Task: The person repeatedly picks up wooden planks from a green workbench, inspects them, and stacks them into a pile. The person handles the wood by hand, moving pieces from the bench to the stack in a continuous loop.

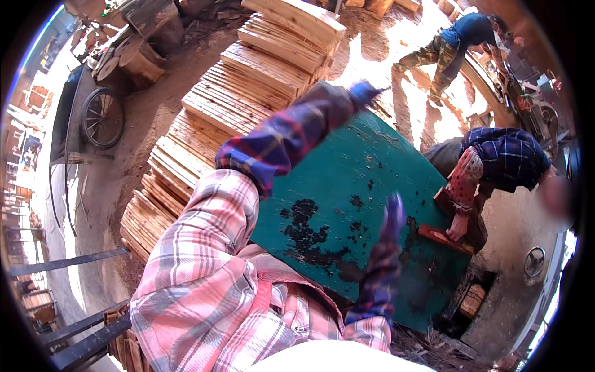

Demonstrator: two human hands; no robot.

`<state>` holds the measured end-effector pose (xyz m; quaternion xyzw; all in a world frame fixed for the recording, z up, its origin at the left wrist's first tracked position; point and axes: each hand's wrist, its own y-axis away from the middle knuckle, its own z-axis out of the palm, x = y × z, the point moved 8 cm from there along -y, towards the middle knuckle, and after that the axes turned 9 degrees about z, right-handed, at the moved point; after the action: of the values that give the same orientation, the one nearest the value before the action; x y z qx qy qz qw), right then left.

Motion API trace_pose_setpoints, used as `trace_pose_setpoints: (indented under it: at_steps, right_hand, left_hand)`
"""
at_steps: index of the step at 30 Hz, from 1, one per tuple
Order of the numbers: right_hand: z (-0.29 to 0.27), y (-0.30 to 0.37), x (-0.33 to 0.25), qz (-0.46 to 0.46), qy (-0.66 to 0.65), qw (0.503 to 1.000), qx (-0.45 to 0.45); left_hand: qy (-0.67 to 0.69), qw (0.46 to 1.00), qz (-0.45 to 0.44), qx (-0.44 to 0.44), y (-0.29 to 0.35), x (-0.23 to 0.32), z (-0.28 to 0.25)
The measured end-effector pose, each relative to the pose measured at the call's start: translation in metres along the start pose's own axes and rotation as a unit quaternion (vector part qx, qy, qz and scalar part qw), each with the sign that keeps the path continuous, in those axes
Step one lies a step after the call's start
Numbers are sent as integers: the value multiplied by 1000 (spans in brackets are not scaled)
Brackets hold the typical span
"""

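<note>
My left hand [364, 94], in a blue-purple glove, reaches past the far edge of a green board or tabletop [347, 167] with worn black patches. Its fingers look stretched out, and I see nothing in them. Above the board's right half is my right hand [393, 217], also gloved. Its fingers point away from me, somewhat blurred, with nothing visible in the hand. Whether it touches the green surface I cannot tell. Long stacks of sawn wooden boards [229, 99] stand on the left, close to my left arm.
A bent-over co-worker [502, 155] at the right rests a hand [458, 227] on a reddish-brown wooden piece [441, 238] at the green board's edge. Another person [455, 49] stoops farther back. A spoked wheel [103, 118] and cut logs [139, 62] are at the far left.
</note>
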<state>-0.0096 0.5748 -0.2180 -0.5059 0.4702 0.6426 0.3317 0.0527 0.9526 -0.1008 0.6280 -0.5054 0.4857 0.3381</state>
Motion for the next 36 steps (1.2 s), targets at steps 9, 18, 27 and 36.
trace_pose_setpoints:
  at_steps: [9,18,27,36]
  right_hand:
    - [-320,239,122,39,477,804,352]
    - [-460,204,129,199,96,948,228]
    - [-801,164,133,84,-455,762,454]
    - [-821,122,141,15,-362,777,514]
  left_hand:
    - [186,814,-43,-549,141,163,382]
    - [153,741,-129,-640,172,144,741]
    - [276,855,-43,-437,119,154,1025]
    - [290,866,-259,-315,35,89,1113]
